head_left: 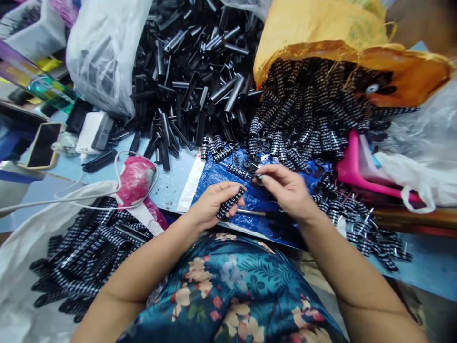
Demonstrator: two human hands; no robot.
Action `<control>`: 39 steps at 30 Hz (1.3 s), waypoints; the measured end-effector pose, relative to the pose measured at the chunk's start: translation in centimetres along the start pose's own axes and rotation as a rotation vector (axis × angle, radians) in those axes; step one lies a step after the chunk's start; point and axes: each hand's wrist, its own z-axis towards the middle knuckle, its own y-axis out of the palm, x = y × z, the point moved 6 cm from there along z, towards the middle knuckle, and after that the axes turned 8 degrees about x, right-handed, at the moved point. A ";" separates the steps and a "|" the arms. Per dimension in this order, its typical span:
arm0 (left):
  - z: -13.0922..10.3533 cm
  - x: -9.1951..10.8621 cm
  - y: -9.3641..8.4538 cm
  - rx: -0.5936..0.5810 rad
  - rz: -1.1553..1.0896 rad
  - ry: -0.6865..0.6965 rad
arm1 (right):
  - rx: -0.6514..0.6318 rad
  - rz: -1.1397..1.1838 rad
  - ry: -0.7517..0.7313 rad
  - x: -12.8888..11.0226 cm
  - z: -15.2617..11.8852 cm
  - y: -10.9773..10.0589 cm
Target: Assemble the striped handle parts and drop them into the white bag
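Note:
My left hand (217,202) is closed around a black cylinder with rows of white marks (230,202), tilted with its upper end toward my right hand. My right hand (285,186) pinches a small dark piece (257,177) just right of that end; a thin metal pin shows beside the fingertips. Exactly what the piece is cannot be made out. Below both hands lies a blue plastic sheet (203,183), with a metal rod (252,212) across it. Small black rings (247,164) and more white-marked cylinders lie just beyond my fingers.
A heap of glossy black tubes (200,85) fills the back. White-marked cylinders spill from a yellow sack (310,28) at the back right. A pink tray (352,164) stands right. On the left are a white bag (21,281) of finished-looking cylinders, a cable (89,195) and a phone (44,145).

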 end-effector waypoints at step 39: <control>0.4 15.3 -14.8 0.998 1.872 0.373 | -0.163 -0.244 -0.388 -2.9 -6.2 5.7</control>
